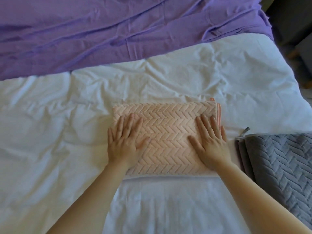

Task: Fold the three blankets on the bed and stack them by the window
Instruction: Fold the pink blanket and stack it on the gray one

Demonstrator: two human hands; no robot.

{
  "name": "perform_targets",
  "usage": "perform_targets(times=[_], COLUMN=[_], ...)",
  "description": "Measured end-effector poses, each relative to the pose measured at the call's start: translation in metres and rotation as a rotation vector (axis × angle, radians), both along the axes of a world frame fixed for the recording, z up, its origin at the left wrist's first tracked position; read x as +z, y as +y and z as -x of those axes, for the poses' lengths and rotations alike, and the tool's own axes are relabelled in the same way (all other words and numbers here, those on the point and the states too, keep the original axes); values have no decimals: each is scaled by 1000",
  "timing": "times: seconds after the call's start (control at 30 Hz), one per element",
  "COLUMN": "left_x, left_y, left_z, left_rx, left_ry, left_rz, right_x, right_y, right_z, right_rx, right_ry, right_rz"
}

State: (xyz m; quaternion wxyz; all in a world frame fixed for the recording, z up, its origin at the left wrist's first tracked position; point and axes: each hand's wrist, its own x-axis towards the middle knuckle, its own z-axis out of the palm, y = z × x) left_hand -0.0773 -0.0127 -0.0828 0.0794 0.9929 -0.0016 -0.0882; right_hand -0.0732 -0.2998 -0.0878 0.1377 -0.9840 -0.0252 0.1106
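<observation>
Pressing down flat, my left grip [125,144] and right grip [211,144] rest on a folded pink blanket [167,130], fingers straight and spread, clasping nothing. The blanket lies mid-bed on a rumpled white duvet [50,124]. Near its right edge, not touching, sits a folded grey blanket [283,166]. A purple blanket [118,31] lies spread, unfolded, across the far side. Three blankets, two grips.

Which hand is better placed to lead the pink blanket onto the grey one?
Right, probably. Both press flat on the folded pink blanket, but the right hand sits at the edge nearest the folded grey blanket, while the left hand lies on the far side.
</observation>
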Motion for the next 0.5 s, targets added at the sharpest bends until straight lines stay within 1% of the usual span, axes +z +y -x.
perform_targets(times=[0.07, 0.1, 0.13, 0.2, 0.23, 0.27, 0.33, 0.37, 0.43, 0.5], left_x=[-2, -2, -1, 4, 6, 7, 12, 16, 27, 38], left_y=[5, 7, 8, 11, 14, 17, 23, 26, 32, 37], left_z=[2, 4, 6, 10, 10, 10, 10, 11, 12, 16], left_rx=[85, 149, 242, 498, 617, 701, 796, 829, 878, 873], left_ry=[14, 14, 14, 42, 83, 139, 262, 304, 339, 336], left_rz=[67, 112, 191, 452, 574, 674, 806, 827, 856, 899], right_x=[-2, -1, 2, 9, 13, 18, 29, 34, 45, 56], right_y=[-1, -1, -1, -5, -8, -10, -12, -12, -15, -21], right_z=[1, 2, 3, 4, 4, 4, 6, 7, 10, 20], right_rx=[-32, -90, -203, -516, -647, -734, -808, -829, -848, -843], right_ry=[4, 14, 26, 51, 86, 146, 295, 359, 432, 452], right_rz=[-54, -130, -256, -533, -621, -674, -720, -701, -635, -647])
